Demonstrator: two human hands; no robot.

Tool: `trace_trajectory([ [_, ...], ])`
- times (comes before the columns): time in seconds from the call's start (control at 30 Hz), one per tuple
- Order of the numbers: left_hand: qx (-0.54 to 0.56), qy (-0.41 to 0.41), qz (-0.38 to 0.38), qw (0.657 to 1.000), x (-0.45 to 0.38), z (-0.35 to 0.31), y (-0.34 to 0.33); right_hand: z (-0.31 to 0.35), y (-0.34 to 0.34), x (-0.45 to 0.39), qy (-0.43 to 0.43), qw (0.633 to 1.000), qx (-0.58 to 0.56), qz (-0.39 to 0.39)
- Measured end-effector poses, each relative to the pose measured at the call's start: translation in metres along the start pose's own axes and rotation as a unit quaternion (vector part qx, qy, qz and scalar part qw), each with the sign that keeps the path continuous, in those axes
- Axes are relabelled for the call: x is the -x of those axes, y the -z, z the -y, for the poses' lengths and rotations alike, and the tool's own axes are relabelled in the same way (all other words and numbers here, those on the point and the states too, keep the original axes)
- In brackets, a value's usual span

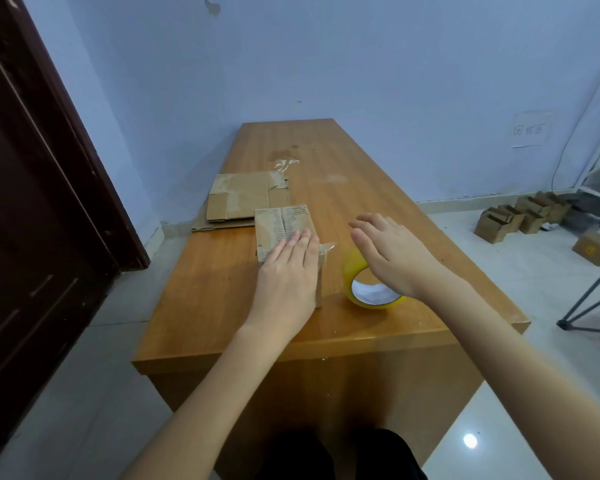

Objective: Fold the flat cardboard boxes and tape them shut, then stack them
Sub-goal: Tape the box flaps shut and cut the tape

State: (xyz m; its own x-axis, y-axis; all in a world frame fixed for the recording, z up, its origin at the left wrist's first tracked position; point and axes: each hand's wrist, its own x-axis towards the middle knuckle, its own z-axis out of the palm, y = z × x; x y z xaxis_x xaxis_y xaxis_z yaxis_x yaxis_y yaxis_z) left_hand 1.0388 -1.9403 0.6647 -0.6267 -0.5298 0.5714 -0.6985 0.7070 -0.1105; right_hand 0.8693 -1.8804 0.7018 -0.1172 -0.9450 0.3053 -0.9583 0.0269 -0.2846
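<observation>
The long orange-brown wooden bench [361, 188] carries all the work. At its far left lies a pile of flat brown cardboard blanks [243, 200], not yet folded, so most of the task seems left. Nearer stands one small folded brown cardboard box [284, 221], its top seam already taped; a loose clear tape end [327, 247] sticks out at its right edge. The left hand [288, 271] presses flat on the box top, fingers straight and together. The right hand [392, 251] hovers spread, holding nothing, over the yellow tape roll [355, 275] just beside the box. No stack is visible on the bench.
</observation>
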Motion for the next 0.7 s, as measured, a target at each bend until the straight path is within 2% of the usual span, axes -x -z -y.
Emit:
trace_trajectory([
  [0.07, 0.001, 0.008, 0.004, 1.000, 0.000, 0.000, 0.004, 0.020, 0.003, 0.015, 0.000, 0.993, -0.105, -0.044],
  [0.13, 0.001, 0.008, 0.029, 1.000, 0.000, -0.001, 0.008, 0.043, 0.000, 0.026, -0.006, 0.982, -0.186, -0.025],
  [0.17, 0.000, 0.000, 0.039, 0.999, 0.000, 0.000, 0.008, 0.052, -0.005, 0.029, -0.007, 0.983, -0.183, -0.010],
  [0.27, -0.009, -0.009, 0.055, 0.998, 0.001, 0.002, 0.010, 0.062, -0.030, 0.028, -0.019, 0.998, -0.057, 0.014],
  [0.37, 0.004, 0.008, 0.043, 0.999, 0.001, 0.006, 0.012, 0.055, -0.041, 0.028, -0.008, 0.999, 0.043, -0.007],
  [0.47, 0.011, 0.009, 0.035, 0.999, 0.003, 0.012, 0.014, 0.054, -0.041, 0.027, -0.031, 0.999, 0.041, -0.017],
  [0.6, 0.025, 0.005, 0.050, 0.998, 0.004, 0.016, 0.015, 0.060, -0.046, 0.027, -0.029, 0.993, 0.106, -0.033],
  [0.7, 0.023, -0.004, 0.052, 0.998, 0.005, 0.018, 0.014, 0.065, -0.056, 0.026, -0.030, 0.992, 0.100, -0.075],
])
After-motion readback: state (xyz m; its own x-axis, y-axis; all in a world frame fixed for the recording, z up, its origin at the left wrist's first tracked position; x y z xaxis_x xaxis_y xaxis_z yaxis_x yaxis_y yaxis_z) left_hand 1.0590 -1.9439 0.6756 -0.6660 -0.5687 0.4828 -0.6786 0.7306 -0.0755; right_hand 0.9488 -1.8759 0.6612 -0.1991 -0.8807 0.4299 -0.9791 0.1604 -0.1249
